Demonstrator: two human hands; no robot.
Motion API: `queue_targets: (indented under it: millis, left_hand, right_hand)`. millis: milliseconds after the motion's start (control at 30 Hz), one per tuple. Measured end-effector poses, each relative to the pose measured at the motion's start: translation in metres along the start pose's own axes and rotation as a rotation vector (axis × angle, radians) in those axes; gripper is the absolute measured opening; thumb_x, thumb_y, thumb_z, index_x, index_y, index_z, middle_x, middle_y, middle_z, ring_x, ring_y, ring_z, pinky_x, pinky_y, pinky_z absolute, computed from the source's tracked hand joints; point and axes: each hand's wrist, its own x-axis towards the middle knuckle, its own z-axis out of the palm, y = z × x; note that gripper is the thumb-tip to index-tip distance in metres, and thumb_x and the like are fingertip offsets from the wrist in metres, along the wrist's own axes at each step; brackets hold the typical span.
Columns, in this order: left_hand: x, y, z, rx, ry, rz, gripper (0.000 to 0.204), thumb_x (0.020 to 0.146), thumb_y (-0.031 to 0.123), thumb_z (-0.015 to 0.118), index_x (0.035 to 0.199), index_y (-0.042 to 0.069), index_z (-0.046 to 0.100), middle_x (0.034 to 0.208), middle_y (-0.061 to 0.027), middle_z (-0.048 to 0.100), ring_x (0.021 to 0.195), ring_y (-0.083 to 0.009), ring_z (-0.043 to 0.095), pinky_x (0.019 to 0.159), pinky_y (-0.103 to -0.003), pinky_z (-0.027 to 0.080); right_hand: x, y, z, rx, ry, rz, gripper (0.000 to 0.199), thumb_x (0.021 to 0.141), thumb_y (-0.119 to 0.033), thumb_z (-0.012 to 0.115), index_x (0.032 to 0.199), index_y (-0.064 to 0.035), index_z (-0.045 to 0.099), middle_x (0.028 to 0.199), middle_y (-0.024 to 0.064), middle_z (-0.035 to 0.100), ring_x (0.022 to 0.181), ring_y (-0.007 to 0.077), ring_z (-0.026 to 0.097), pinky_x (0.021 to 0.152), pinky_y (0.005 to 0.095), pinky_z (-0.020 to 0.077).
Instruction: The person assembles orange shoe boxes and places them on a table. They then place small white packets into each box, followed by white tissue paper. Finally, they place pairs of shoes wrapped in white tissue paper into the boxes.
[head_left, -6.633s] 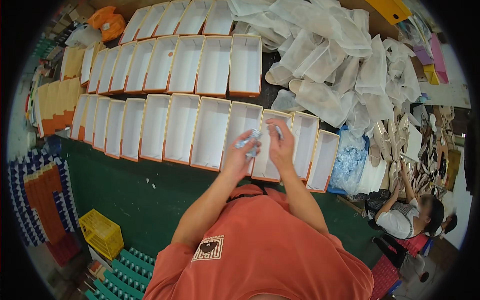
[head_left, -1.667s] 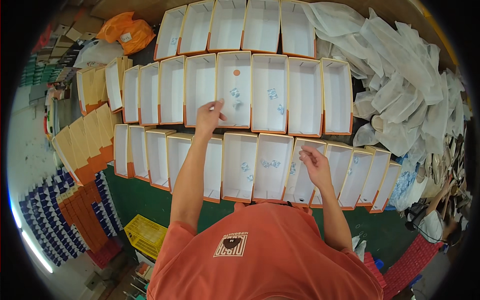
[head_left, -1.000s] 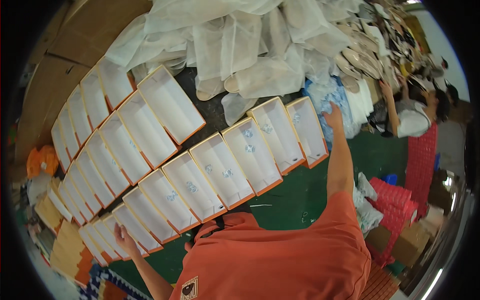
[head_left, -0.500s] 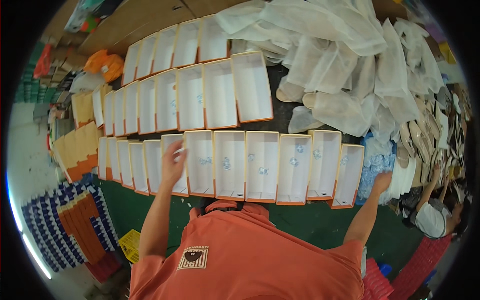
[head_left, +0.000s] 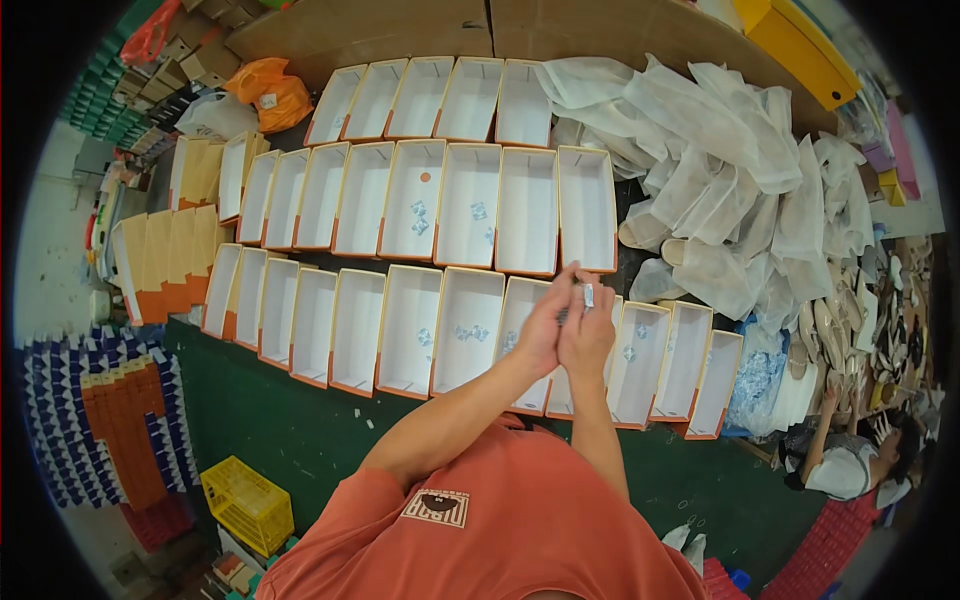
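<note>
My right hand (head_left: 588, 335) is closed round small clear-and-blue desiccant packets (head_left: 588, 296), with one showing at the fingertips. Pressed against it is my left hand (head_left: 537, 335), its fingers bent inward; what they grip is hidden between the two hands. Both are above the front row of open shoe boxes (head_left: 358, 330), which have white insides and orange-and-cream sides. Similar packets (head_left: 471, 333) lie in several of these boxes. A blue bin (head_left: 757, 375) full of packets stands at the right end of the row.
Behind are two more rows of open boxes (head_left: 527, 212). White translucent bags (head_left: 720, 205) with shoes are heaped at the back right. An orange bag (head_left: 268, 92) sits back left, a yellow crate (head_left: 248, 505) on the green floor. Another person (head_left: 850, 465) is at far right.
My right hand has come from the blue bin to the middle, carrying packets. My left hand has moved right from the boxes to meet it. The view has shifted too.
</note>
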Motion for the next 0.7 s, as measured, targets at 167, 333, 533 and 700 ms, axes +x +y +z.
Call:
queue_targets:
  millis: [167,333,533,700]
  left_hand:
    - [0.005,0.044,-0.043,0.044,0.098,-0.002,0.037,0.101,0.017,0.056,0.137,0.010,0.051,0.124,-0.0060,0.059,0.114,-0.0162,0.057,0.097,-0.033,0.048]
    - [0.031,0.085,-0.057,0.219,0.317,0.022,0.032,0.094,0.015,0.068,0.125,0.007,0.061,0.103,-0.0044,0.067,0.088,-0.0142,0.065,0.078,-0.034,0.054]
    - [0.103,0.130,-0.058,0.585,0.382,0.112,0.030,0.091,0.011,0.070,0.120,0.003,0.064,0.098,-0.0071,0.069,0.086,-0.0125,0.066,0.069,-0.030,0.057]
    - [0.138,0.154,-0.078,1.126,0.451,0.129,0.035,0.085,0.010,0.071,0.118,-0.001,0.066,0.090,-0.0104,0.072,0.077,-0.0156,0.069,0.061,-0.029,0.059]
  right_hand:
    - [0.033,-0.022,0.043,-0.091,-0.011,-0.041,0.029,0.100,-0.028,0.052,0.113,-0.0044,0.062,0.097,0.0227,0.065,0.086,0.0376,0.064,0.072,0.0460,0.0499]
    - [0.107,-0.015,0.057,0.014,-0.062,0.096,0.028,0.098,-0.027,0.056,0.105,-0.0017,0.065,0.074,0.0241,0.063,0.076,0.0394,0.066,0.069,0.0459,0.0489]
    - [0.190,0.130,0.078,-0.053,-0.098,-0.029,0.026,0.097,-0.024,0.058,0.098,0.0009,0.067,0.062,0.0159,0.060,0.053,0.0285,0.058,0.052,0.0390,0.0433]
    - [0.176,0.102,0.051,0.813,-0.209,0.701,0.023,0.100,-0.023,0.055,0.110,-0.0037,0.063,0.056,-0.0007,0.037,0.046,0.0101,0.032,0.043,0.0271,0.0267]
